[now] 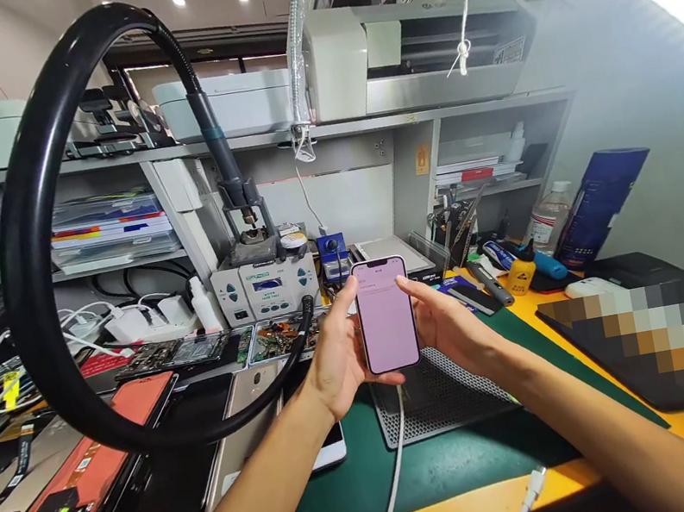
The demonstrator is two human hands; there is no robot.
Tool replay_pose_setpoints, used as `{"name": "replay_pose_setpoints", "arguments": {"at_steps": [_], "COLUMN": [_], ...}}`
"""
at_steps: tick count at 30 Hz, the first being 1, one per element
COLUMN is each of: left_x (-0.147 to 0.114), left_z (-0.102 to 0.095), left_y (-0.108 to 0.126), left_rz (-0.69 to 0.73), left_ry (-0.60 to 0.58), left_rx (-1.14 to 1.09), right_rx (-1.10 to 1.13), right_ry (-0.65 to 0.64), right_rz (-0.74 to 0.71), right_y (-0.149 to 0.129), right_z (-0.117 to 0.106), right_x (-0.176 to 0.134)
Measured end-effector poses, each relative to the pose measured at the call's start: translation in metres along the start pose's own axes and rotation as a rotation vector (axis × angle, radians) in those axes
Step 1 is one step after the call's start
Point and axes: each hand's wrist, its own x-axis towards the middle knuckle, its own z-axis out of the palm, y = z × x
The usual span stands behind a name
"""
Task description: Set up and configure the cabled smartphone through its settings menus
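A smartphone [387,318] stands upright before me, its lit screen pale pink with a dark notch at the top. My left hand [340,352] is wrapped round its left side, thumb along the upper edge and fingers partly behind it. From the right, my right hand [448,321] holds the other side, with the thumb tip at the upper right of the screen; its other fingers are mostly hidden. A white cable [398,443] runs down from the phone's bottom edge. Below the phone lies a grey perforated pad [450,395] on a green mat [369,496].
A thick black hose [31,282] loops at the left to a soldering station [269,290]. Several phones and phone parts, including a red panel [95,446], crowd the left. A loose cable plug [535,481] lies near the front edge. Tools and a plastic bottle [549,217] stand right.
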Motion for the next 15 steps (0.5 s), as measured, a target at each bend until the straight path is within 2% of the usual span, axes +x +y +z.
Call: {"name": "replay_pose_setpoints", "arguments": {"at_steps": [7, 15], "left_x": [0.0002, -0.0006], "left_z": [-0.0014, 0.0009], "left_y": [0.0005, -0.0007], "left_rz": [-0.009, -0.008], "left_ry": [-0.009, 0.018], "left_rx": [-0.025, -0.003], "right_rx": [0.058, -0.029], "right_ry": [-0.013, 0.019], "right_rz": [0.008, -0.028], "right_y": [0.0005, 0.0033], "right_z": [-0.0031, -0.0013], "right_x": [0.0013, 0.0007]}}
